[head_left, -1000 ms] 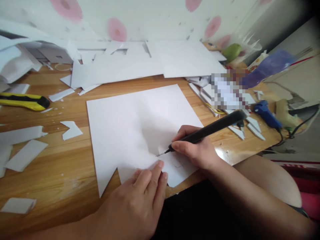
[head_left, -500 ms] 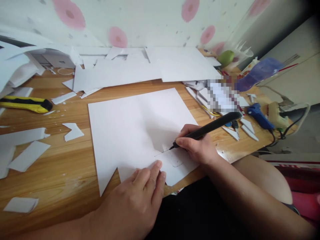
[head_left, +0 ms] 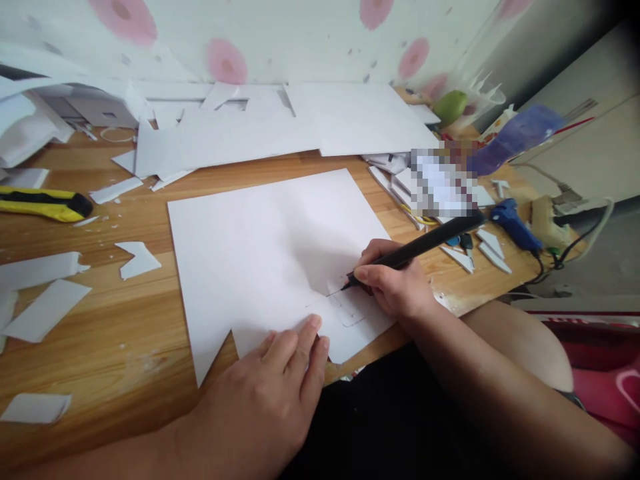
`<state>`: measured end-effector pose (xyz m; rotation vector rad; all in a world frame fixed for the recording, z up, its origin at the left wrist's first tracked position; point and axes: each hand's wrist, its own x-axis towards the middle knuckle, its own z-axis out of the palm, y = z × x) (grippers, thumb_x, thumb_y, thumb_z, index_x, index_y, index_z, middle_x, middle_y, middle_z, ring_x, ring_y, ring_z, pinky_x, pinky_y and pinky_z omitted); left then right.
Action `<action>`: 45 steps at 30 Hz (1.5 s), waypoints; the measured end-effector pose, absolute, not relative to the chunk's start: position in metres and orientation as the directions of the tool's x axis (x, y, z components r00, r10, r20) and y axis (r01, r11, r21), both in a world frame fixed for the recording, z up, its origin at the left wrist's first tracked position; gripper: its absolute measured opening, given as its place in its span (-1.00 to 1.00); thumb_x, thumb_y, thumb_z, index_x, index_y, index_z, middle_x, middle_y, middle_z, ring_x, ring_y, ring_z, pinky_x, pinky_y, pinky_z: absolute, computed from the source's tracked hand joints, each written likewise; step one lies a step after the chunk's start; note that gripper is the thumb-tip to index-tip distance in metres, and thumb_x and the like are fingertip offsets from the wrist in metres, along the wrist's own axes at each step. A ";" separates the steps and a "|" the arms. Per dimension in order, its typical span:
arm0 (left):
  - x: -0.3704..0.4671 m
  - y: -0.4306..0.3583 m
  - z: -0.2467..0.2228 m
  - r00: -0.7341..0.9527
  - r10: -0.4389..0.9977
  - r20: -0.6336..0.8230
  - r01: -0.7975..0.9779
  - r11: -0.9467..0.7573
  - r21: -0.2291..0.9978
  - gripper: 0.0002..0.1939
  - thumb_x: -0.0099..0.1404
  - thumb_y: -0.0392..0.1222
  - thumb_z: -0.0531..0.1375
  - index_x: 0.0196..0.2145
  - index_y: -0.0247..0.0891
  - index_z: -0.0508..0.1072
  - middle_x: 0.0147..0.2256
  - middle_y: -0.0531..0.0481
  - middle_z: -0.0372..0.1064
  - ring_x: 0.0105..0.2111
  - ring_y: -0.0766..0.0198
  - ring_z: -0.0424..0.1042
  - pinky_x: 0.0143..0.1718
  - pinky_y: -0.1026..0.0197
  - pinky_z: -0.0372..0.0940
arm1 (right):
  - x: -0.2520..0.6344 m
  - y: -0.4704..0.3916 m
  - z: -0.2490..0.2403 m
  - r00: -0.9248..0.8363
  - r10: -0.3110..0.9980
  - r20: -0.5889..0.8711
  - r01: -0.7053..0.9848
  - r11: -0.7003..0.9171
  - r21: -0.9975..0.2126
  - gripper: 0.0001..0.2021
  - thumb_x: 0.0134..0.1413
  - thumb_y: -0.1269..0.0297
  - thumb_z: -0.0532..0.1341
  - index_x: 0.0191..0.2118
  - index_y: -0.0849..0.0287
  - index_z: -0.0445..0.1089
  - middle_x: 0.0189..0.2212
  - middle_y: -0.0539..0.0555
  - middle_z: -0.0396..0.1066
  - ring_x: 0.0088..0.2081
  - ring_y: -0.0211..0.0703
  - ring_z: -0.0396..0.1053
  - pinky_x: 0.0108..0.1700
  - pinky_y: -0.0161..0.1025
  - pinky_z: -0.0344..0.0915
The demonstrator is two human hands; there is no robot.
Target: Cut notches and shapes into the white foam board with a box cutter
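A white board or stiff sheet (head_left: 240, 247) with a notch cut in its near edge lies on the wooden table. My left hand (head_left: 273, 380) rests on its near edge, fingers stretched out and pressing down. In my right hand (head_left: 393, 283) is a black pen (head_left: 425, 239), gripped between thumb and fingers and slanting up to the right. Its tip touches the sheet, or nearly so, beside thin dark lines. A rounded-corner outline is partly visible there, and the right hand hides some of it.
A yellow-and-black utility knife (head_left: 45, 203) lies at left among white offcuts (head_left: 47, 310). Larger white boards (head_left: 365, 123) are stacked along the wall. On the right are a blue glue gun (head_left: 515, 223), a power strip (head_left: 545, 220) with cords, and a translucent blue object (head_left: 520, 140).
The pen tip has shifted slightly right along the drawn line. My left hand stays on the sheet. The whole view has shifted a little.
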<state>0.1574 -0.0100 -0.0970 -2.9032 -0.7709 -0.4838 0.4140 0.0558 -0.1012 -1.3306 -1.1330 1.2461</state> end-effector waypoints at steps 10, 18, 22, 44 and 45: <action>0.156 0.004 -0.083 0.863 0.459 0.211 0.477 -0.878 -0.038 -0.62 0.37 -0.31 0.24 0.13 -0.33 0.51 0.15 -0.21 0.55 -0.10 0.05 0.52 -0.32 0.10 0.34 | 0.409 0.052 -0.086 0.211 0.975 -0.076 -0.245 -0.022 -0.969 -0.80 -0.18 0.20 0.39 -0.58 0.06 0.36 -0.74 -0.14 0.19 -0.68 -0.29 0.12 -0.62 -0.30 0.07; 0.156 -0.010 -0.075 0.886 0.421 0.196 0.447 -0.887 -0.114 -0.62 0.43 -0.28 0.21 0.16 -0.44 0.45 0.19 -0.36 0.50 0.03 -0.06 0.57 -0.16 0.05 0.42 | 0.416 0.018 -0.073 0.453 0.889 0.068 -0.099 0.126 -0.987 -0.79 0.03 0.05 0.48 -0.39 -0.06 0.46 -0.67 -0.13 0.25 -0.67 -0.21 0.20 -0.45 -0.12 0.47; 0.157 -0.016 -0.076 0.863 0.435 0.258 0.471 -0.877 -0.095 -0.63 0.41 -0.29 0.18 0.13 -0.47 0.44 0.13 -0.39 0.53 0.02 -0.12 0.62 -0.23 0.04 0.50 | 0.404 -0.005 -0.083 0.514 0.854 0.079 -0.100 0.151 -0.983 -0.71 -0.01 0.06 0.57 -0.29 -0.06 0.50 -0.50 -0.09 0.46 -0.53 -0.19 0.47 -0.38 -0.19 0.50; 0.158 -0.018 -0.070 0.853 0.502 0.146 0.506 -0.862 0.006 -0.76 0.12 -0.36 0.27 -0.22 -0.16 0.54 -0.32 -0.01 0.46 -0.44 0.06 0.46 -0.59 0.07 0.34 | 0.416 -0.031 -0.091 0.411 0.843 0.346 0.392 0.178 -0.902 -0.89 0.07 0.26 0.48 -0.27 0.07 0.59 -0.41 0.02 0.57 -0.42 -0.11 0.51 -0.40 -0.22 0.43; 0.159 -0.015 -0.069 0.853 0.498 0.154 0.500 -0.865 0.029 -0.77 0.13 -0.37 0.29 -0.23 -0.15 0.53 -0.31 0.00 0.47 -0.41 0.06 0.47 -0.57 0.07 0.36 | 0.417 -0.031 -0.092 0.431 0.830 0.354 0.388 0.184 -0.903 -0.88 0.07 0.28 0.47 -0.24 0.06 0.60 -0.38 0.03 0.57 -0.39 -0.10 0.51 -0.37 -0.21 0.44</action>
